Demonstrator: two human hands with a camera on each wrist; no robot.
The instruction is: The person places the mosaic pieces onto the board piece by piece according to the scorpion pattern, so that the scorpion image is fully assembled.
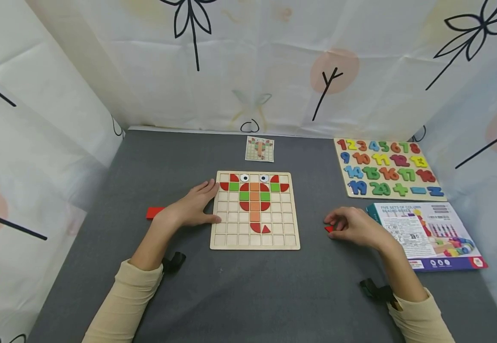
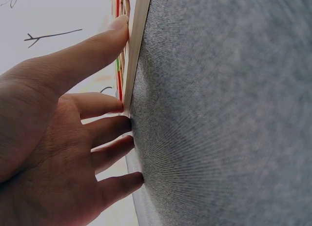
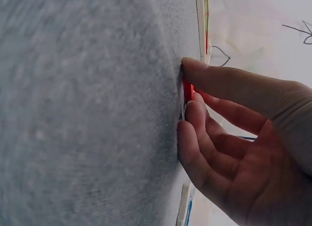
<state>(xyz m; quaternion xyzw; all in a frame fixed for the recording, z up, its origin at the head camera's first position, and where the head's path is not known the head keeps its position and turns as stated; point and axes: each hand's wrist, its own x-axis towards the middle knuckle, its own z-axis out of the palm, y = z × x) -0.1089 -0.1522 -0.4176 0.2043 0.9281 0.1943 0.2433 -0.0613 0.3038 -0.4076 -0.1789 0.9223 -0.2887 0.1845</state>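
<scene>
A square wooden grid board [image 1: 231, 239] lies mid-table, with red, green and orange pieces and two eye pieces [image 1: 244, 178] set in its cells. A red triangle piece [image 1: 266, 229] sits low in the pattern. My left hand [image 1: 190, 206] rests against the board's left edge, its thumb and fingers fairly straight and spread along the side. Right of the board, my right hand [image 1: 353, 226] pinches a small red piece [image 3: 188, 91] between thumb and fingers at the table surface. Fingers hide most of that piece's shape.
Behind the board lies a small pattern card [image 1: 270, 157]. A number puzzle board [image 1: 439, 196] stands at the back right, with a boxed toy set [image 1: 407, 238] in front of it. Something flat and red [image 1: 154, 212] lies beside my left forearm.
</scene>
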